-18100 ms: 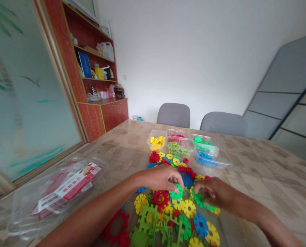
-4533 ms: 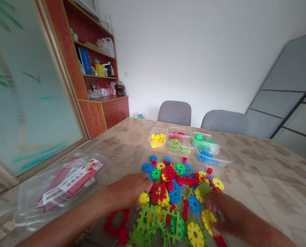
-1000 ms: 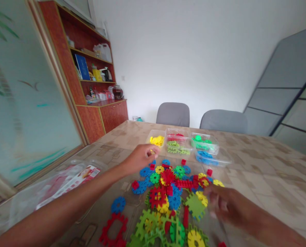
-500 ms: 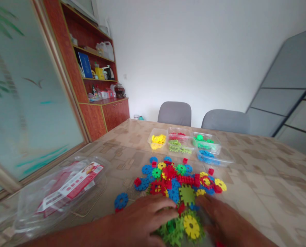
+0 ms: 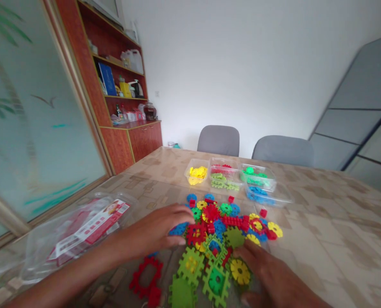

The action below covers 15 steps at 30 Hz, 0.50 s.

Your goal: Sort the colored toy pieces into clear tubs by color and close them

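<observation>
Colourful plastic building pieces lie in a loose pile on the table. My left hand (image 5: pixel 161 229) is over the pile's left edge, fingers and thumb apart, close to blue notched discs (image 5: pixel 177 229) and a red square piece (image 5: pixel 196 233). To the right, my right hand (image 5: pixel 267 267) has its fingers spread beside a yellow notched disc (image 5: pixel 240 271). Its fingertips reach the edge of a lime green square piece (image 5: pixel 234 236); whether they press on it I cannot tell. Nearer me lie lime square pieces (image 5: pixel 183 291) and a red open frame piece (image 5: pixel 142 273).
Beyond the pile stand clear plastic boxes of sorted pieces: a yellow-filled box (image 5: pixel 187 176), others with red, lime, green and blue. A clear plastic package (image 5: pixel 36 252) with a printed card lies at the left. Two grey chairs (image 5: pixel 218 140) stand behind the table (image 5: pixel 334 214).
My left hand has moved forward and left, off the near lime pieces, which now show along with the red frame piece. The lime square by my right fingertips has shifted slightly.
</observation>
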Motion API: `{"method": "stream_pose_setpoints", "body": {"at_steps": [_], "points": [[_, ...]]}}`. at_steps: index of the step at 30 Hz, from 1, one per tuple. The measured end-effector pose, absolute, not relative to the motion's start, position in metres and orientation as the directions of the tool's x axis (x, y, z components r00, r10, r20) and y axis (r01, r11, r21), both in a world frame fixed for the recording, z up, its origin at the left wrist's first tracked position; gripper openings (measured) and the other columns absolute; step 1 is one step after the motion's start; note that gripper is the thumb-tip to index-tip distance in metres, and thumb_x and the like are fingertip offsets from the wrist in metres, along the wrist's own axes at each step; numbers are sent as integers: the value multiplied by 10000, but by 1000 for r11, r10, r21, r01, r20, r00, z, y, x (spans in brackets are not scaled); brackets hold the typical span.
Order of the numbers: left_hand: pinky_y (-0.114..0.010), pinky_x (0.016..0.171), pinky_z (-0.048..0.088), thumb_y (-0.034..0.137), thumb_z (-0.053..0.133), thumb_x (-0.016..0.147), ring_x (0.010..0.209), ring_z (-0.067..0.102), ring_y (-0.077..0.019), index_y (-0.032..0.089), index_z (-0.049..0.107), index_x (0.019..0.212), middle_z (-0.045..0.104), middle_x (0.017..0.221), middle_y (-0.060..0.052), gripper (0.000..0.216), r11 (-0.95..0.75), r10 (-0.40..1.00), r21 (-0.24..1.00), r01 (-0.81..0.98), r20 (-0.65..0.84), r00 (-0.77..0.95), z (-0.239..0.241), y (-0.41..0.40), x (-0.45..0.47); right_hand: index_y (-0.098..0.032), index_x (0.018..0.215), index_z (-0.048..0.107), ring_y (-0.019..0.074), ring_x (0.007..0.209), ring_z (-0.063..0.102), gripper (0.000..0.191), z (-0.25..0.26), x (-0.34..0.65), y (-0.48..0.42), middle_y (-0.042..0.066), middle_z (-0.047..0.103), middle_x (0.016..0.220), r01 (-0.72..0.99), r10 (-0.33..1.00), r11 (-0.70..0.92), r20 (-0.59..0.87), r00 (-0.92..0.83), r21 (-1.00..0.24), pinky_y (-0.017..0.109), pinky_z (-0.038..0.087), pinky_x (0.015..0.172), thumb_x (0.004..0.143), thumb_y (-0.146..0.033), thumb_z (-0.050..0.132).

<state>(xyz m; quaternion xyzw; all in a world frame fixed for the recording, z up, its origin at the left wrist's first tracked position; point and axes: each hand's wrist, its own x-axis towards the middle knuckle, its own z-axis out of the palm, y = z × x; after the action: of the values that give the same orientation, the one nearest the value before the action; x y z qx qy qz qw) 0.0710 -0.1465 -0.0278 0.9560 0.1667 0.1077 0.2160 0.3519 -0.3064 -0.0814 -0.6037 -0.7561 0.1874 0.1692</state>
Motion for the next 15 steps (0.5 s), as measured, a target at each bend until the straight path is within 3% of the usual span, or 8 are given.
{"method": "stream_pose_setpoints", "body": {"at_steps": [2, 5, 10, 13, 15], "points": [[-371, 1033, 329, 364, 625, 844, 1237, 434, -259, 286, 509, 1284, 467, 1360, -65, 461, -852, 388, 430, 298, 137, 911, -31, -138, 63, -233, 1173, 608, 322, 1034, 593, 615, -84, 352, -307, 130, 618, 1188, 853, 980, 185, 28, -197, -488, 372, 494, 835, 568, -173, 702], [-391, 1040, 323, 375, 638, 831, 1260, 414, -277, 279, 501, 1294, 440, 1387, -80, 492, -850, 391, 423, 315, 104, 915, -39, -134, 61, -263, 1148, 613, 285, 939, 630, 489, -80, 356, -308, 105, 653, 1118, 829, 977, 211, 83, -196, -518, 358, 497, 798, 664, -224, 673], [-334, 1024, 343, 297, 620, 857, 1210, 467, -228, 266, 552, 1219, 504, 1320, -56, 370, -840, 320, 492, 230, 107, 941, -35, -155, 77, -279, 1001, 605, 176, 608, 608, 187, -67, 364, -304, 20, 658, 768, 781, 978, 193, 57, -199, -594, 270, 459, 548, 884, -313, 463], [-316, 1020, 338, 316, 653, 832, 1187, 476, -222, 255, 562, 1197, 534, 1276, -53, 381, -832, 255, 523, 185, 64, 965, -26, -168, 81, -258, 878, 591, 158, 511, 558, 251, -68, 372, -295, -14, 572, 593, 764, 988, 136, 30, -151, -631, 247, 399, 469, 928, -310, 351], [-319, 972, 376, 334, 699, 783, 1132, 502, -237, 241, 564, 1183, 544, 1234, -62, 433, -827, 261, 520, 214, 18, 965, -22, -174, 80, -249, 853, 590, 153, 498, 545, 249, -71, 379, -291, -17, 567, 583, 776, 990, 127, 29, -139, -618, 247, 381, 464, 925, -291, 356]]}}
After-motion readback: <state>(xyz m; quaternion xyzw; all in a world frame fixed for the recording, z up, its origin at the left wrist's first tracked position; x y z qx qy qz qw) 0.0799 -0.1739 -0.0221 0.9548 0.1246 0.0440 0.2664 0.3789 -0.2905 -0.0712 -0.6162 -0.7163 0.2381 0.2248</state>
